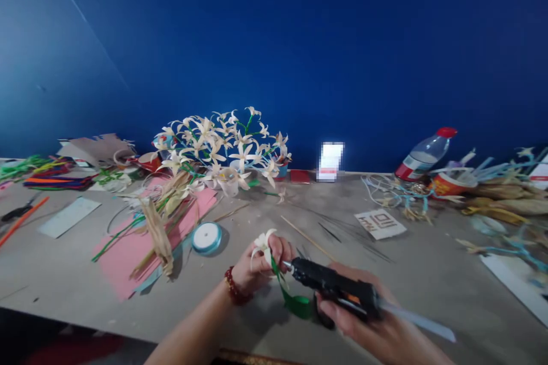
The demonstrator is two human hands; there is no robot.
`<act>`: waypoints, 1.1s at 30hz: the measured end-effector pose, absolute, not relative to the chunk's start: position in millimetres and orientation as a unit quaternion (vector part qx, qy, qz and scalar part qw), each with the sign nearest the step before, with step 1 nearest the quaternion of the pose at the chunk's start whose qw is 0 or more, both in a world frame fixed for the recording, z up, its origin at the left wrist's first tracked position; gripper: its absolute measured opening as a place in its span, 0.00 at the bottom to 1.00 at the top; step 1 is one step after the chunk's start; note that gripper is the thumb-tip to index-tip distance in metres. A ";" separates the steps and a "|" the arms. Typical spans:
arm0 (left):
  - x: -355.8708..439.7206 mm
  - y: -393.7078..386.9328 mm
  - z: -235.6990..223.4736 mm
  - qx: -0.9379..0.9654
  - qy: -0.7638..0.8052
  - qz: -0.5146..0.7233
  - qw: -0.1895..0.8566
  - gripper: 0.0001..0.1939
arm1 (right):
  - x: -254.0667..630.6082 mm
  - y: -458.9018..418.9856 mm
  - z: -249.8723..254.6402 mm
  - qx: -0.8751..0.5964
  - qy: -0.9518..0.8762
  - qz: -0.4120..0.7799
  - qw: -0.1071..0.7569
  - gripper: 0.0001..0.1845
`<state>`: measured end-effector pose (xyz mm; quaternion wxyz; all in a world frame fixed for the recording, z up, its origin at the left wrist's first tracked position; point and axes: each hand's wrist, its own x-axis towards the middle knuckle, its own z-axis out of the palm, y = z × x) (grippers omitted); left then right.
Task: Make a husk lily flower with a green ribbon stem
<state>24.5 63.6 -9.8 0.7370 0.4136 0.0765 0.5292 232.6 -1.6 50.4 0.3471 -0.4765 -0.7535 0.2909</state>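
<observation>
Pinched in my left hand (261, 265) is a white handmade flower (264, 243), its petals curling above the fingers. A green ribbon (295, 303) hangs down from the flower and curls near my right hand. My right hand (363, 319) is wrapped round a black hot glue gun (336, 285), with a clear glue stick (422, 321) jutting from its back end. The metal nozzle points left and is close to the ribbon and the fingers of my left hand; whether it touches cannot be made out.
A large bunch of white flowers (218, 148) stands in cups at the back. Left lie a blue ribbon spool (206, 238), pink paper (115, 265) and dried husks (156, 234). To the right are a bottle (426, 154), a printed card (380, 223) and an orange cup (454, 182).
</observation>
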 end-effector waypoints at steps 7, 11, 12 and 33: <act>25.3 60.3 -9.7 0.378 0.080 0.518 0.763 0.16 | 219.3 8.9 75.1 -0.414 -0.801 0.336 0.274 0.12; 25.6 60.1 -9.7 0.383 0.084 0.516 0.762 0.16 | 219.9 9.4 76.9 -0.408 -0.814 0.321 0.261 0.13; 25.7 60.2 -10.1 0.383 0.082 0.515 0.762 0.16 | 220.1 9.7 76.8 -0.409 -0.816 0.319 0.255 0.13; 25.2 60.7 -13.7 0.380 0.079 0.505 0.771 0.16 | 214.9 8.2 80.2 -0.410 -0.858 0.188 0.245 0.06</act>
